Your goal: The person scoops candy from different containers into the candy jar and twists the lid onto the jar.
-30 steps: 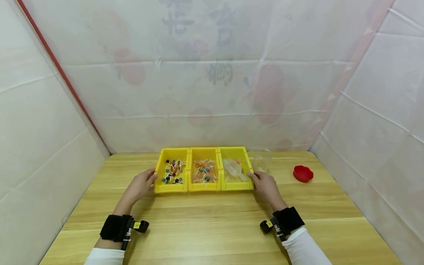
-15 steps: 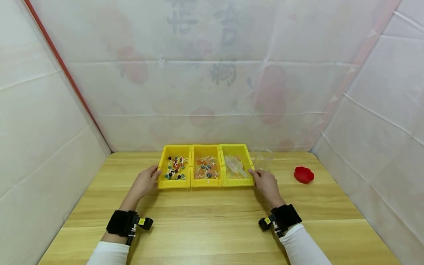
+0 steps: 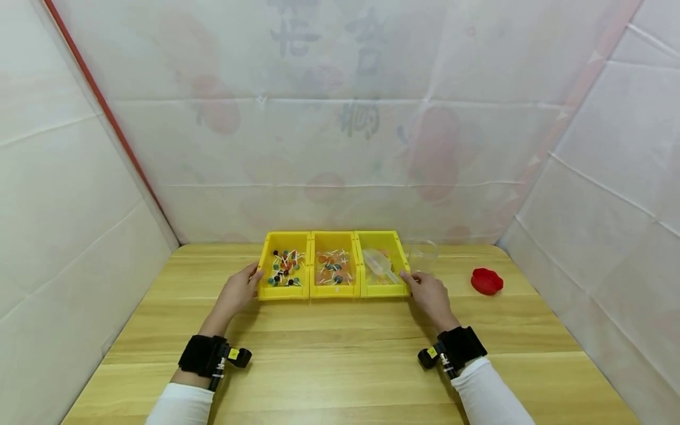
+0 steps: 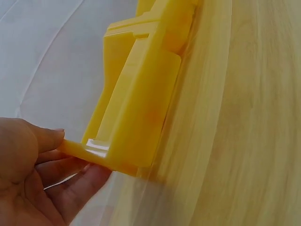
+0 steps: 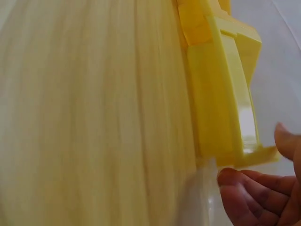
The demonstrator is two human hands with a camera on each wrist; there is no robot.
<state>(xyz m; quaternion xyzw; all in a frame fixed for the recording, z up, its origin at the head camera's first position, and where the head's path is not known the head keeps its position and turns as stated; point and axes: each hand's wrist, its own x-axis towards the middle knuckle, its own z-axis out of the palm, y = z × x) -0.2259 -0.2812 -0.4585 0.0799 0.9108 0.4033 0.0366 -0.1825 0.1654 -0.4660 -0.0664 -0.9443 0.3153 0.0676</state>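
Three yellow plastic bins stand side by side near the back of the table. The left bin holds small lollipops with dark, teal and red heads. Orange and teal lollipops lie in the middle bin. A clear plastic scoop rests in the right bin, over pieces hard to make out. My left hand pinches the left bin's outer side wall, thumb over the rim and fingers outside, as the left wrist view shows. My right hand grips the right bin's outer side the same way, its thumb at the rim.
Behind my right hand stands a clear plastic jar. A red scalloped lid lies farther right on the wooden table. White printed cloth hangs close behind the bins, and more cloth borders both sides.
The row of bins has shifted slightly to the right and back toward the cloth, with both hands on its ends. The jar and red lid have stayed put.
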